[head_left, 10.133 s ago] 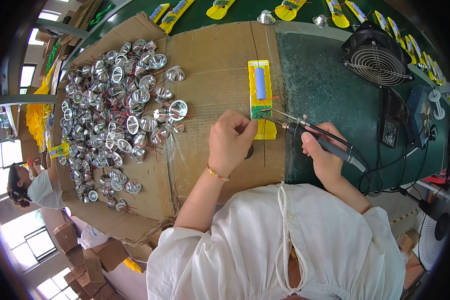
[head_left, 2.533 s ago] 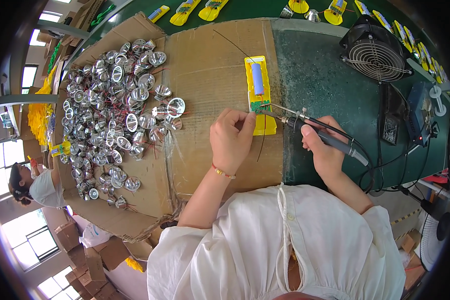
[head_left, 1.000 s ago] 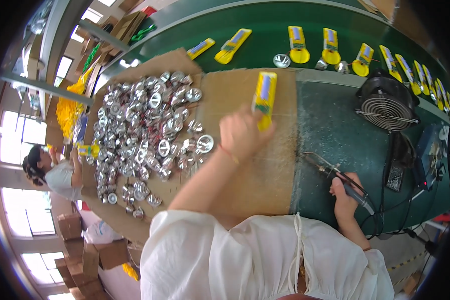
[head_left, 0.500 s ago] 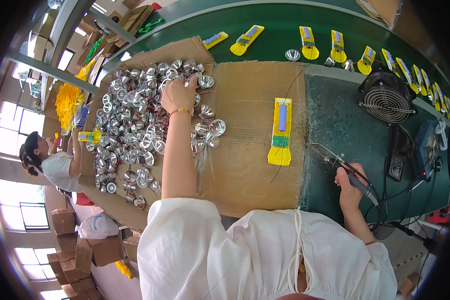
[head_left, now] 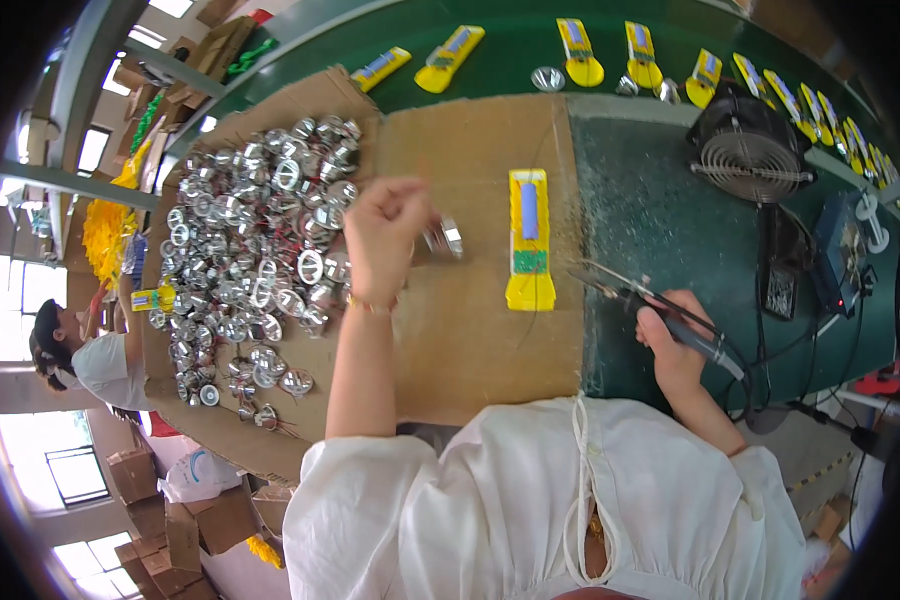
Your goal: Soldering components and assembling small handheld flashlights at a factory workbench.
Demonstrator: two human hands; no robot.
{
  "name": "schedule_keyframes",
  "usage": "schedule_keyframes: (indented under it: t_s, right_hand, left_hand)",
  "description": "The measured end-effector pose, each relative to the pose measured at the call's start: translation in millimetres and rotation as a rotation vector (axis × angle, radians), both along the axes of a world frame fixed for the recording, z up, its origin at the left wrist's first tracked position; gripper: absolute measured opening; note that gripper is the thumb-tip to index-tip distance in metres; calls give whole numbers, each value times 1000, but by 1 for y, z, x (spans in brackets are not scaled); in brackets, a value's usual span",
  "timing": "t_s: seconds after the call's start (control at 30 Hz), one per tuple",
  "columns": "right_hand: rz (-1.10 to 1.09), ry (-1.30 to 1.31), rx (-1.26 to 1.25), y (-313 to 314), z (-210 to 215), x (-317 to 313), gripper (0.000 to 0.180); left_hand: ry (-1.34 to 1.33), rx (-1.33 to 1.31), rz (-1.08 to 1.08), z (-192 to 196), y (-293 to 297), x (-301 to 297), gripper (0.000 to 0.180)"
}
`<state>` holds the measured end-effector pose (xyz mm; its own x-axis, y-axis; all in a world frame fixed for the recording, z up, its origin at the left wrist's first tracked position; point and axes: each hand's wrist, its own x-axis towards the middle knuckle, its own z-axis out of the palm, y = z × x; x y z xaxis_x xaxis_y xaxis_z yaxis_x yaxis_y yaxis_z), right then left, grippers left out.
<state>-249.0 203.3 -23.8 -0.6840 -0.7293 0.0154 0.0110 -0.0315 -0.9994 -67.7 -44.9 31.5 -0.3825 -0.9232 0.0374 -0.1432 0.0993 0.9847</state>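
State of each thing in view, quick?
Left hand, closed, apparently holding the silver reflector.
Right hand, closed around the soldering iron.
Soldering iron, tip apart from the yellow casing.
Yellow casing, open, lying on the cardboard.
Battery, seated in the yellow casing.
Reflector pile, loose, jumbled.
Blue unit, red light lit.
Fan, spin unclear.

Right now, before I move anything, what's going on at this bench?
The left hand is blurred and seems to be holding a silver reflector above the cardboard. The right hand holds a soldering iron, its tip off to the right of the yellow housing, which lies on the cardboard with a blue cell and green board in it. A heap of reflectors sits at the left.
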Motion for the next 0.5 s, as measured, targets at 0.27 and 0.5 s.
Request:
schedule_keyframes:
  t_s: [0.27,0.5]
  right_hand:
    - [62,179,-2,-20,3,12,16]
    - [76,187,-10,-24,4,15,15]
  left_hand:
    - [-265,88,-96,-50,85,-4,12]
    - [-272,-67,-117,-54,87,-5,11]
